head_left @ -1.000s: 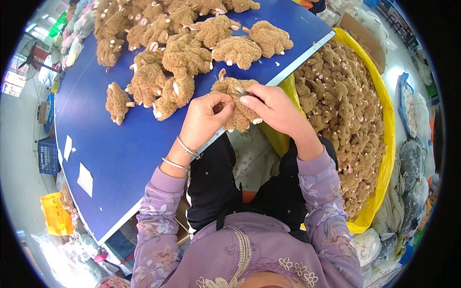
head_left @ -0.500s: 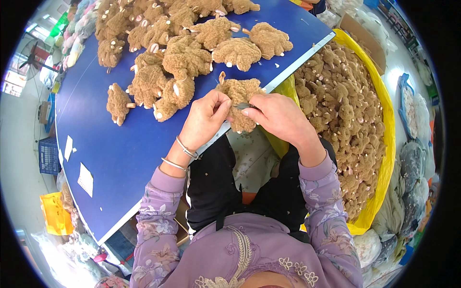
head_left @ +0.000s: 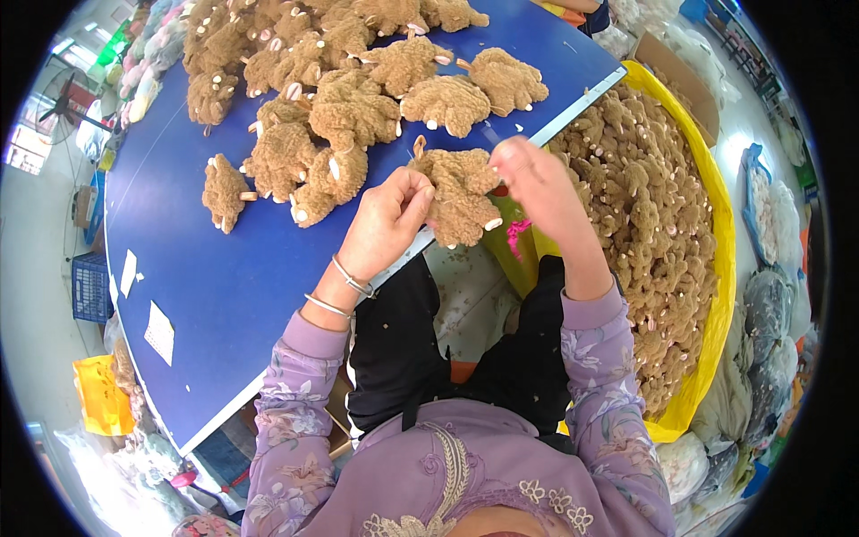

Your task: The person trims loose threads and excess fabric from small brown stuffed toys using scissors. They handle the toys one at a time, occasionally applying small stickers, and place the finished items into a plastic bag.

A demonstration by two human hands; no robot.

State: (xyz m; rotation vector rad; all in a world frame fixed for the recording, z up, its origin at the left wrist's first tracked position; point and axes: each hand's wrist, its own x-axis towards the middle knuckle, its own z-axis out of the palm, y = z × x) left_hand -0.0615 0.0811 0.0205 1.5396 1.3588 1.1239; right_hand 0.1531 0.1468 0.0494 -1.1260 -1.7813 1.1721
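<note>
My left hand [head_left: 391,208] pinches the left edge of a brown fluffy plush piece [head_left: 456,192] at the table's near edge. This piece has small white tips and a tan loop on top. My right hand [head_left: 537,183] is raised just right of it, blurred and closed around a small pointed metal tool [head_left: 492,136]. Motion smears the tool, so its exact kind is unclear. A bright pink tassel [head_left: 517,237] hangs below that hand. Several similar plush pieces [head_left: 353,107] lie in a heap farther back on the blue table [head_left: 224,304].
At right stands a large yellow bag [head_left: 727,268] filled with brown plush pieces. White paper scraps [head_left: 159,333] lie on the table's left part. A blue crate [head_left: 90,286] and an orange bag [head_left: 103,394] are on the far left. Clear plastic sacks [head_left: 774,304] line the right side.
My right hand has moved up and right, off the plush piece, with the metal tool. The pink tassel now shows. My left hand keeps its pinch, and the piece is more spread out.
</note>
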